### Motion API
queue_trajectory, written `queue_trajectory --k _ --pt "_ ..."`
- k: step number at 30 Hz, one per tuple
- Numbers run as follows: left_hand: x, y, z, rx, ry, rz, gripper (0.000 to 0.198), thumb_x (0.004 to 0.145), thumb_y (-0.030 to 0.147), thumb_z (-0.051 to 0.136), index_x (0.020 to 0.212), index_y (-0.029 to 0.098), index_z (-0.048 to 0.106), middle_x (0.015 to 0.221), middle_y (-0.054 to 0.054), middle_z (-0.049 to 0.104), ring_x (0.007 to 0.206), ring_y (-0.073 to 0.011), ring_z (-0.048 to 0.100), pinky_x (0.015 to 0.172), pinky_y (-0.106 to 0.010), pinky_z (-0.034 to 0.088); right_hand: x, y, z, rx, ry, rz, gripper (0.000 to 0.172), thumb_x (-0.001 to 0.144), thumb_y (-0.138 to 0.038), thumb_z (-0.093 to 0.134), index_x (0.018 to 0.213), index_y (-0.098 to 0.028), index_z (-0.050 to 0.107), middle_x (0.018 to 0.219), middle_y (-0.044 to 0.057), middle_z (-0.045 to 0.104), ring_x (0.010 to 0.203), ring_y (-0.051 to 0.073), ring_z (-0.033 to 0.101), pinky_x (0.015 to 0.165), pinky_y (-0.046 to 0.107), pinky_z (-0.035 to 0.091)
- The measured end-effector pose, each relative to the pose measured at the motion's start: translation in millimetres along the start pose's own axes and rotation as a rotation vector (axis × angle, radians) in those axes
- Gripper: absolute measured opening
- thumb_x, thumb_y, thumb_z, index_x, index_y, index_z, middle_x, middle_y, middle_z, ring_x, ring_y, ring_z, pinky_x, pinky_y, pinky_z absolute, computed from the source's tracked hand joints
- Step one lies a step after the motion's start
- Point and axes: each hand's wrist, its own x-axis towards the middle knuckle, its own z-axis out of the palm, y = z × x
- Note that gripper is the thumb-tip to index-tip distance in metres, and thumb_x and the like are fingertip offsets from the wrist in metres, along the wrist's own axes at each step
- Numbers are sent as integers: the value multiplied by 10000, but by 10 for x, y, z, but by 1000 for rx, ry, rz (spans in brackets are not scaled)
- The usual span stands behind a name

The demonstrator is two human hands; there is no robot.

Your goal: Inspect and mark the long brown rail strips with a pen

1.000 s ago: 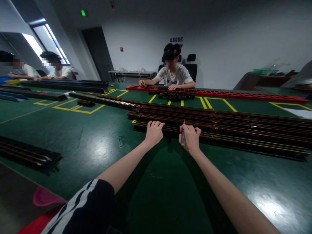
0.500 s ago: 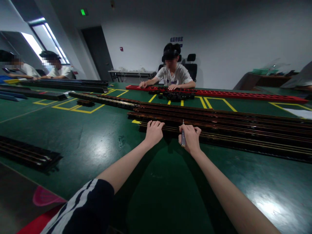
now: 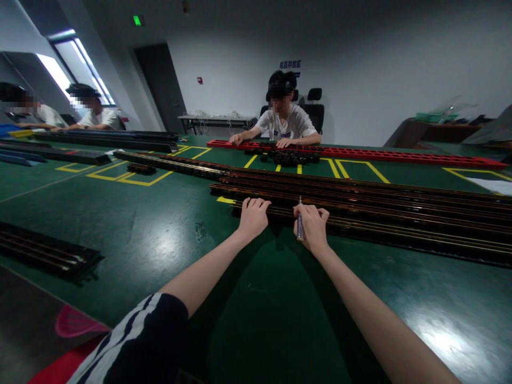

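My left hand is closed over the near edge of a long dark strip, close to its left end, with the fingers curled onto it. In my right hand is a slim pen-like tool, held upright with its thin pointed tip upward; its exact kind is unclear. The fingers of that hand also rest at the same strip. Just beyond my hands, several long dark strips with coppery and golden lines lie side by side, running off to the right. The palm sides of both hands are hidden.
Across the green table, a person handles a long red slotted rail beside a pile of black parts. More dark strips lie at the left edge. Two other people sit far left. A pink basket stands below the table edge.
The near strip's left end has shifted slightly to the right. Both hands stay almost in place, with the pen-like tool still in my right hand.
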Motion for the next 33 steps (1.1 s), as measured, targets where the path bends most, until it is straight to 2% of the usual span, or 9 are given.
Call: queue_trajectory --k 3,5,10,13,24,33 --pt "1 -8 10 -9 1 3 426 861 57 365 1185 180 613 1151 -67 657 1134 -218 545 1098 -444 293 -19 64 27 -16 -15 4 369 529 -26 480 848 -212 469 919 48 660 938 240 529 823 380 225" --pt "2 -11 12 -12 0 4 426 861 58 364 1183 180 615 1149 -65 659 1130 -219 547 1100 -444 291 -32 109 51 -3 -8 12 388 511 -39 488 857 -214 467 930 49 660 947 247 529 825 382 223" --pt "4 -4 -4 -13 -6 3 425 868 62 356 1185 177 614 1153 -67 659 1136 -220 544 1104 -444 288 -30 96 47 25 49 -4 253 613 -84 502 826 -215 463 904 40 668 921 235 543 833 383 227" --pt "3 6 -22 -13 -9 -3 422 867 60 360 1181 179 615 1152 -68 659 1139 -217 544 1105 -443 288 -9 25 -7 18 31 -9 168 666 -110 505 789 -217 463 877 42 678 905 228 549 839 379 226" --pt "4 17 -38 -14 -26 -11 428 859 53 359 1175 192 613 1158 -61 657 1143 -207 541 1106 -437 280 8 -32 -12 -5 15 -10 127 728 -117 494 794 -222 466 866 44 678 899 234 546 843 384 225" --pt "5 15 -28 -12 -31 -19 441 844 46 370 1179 199 612 1147 -67 654 1142 -211 540 1108 -442 272 -23 56 17 20 -18 10 352 554 -37 491 849 -227 462 951 60 671 953 256 520 825 381 222"
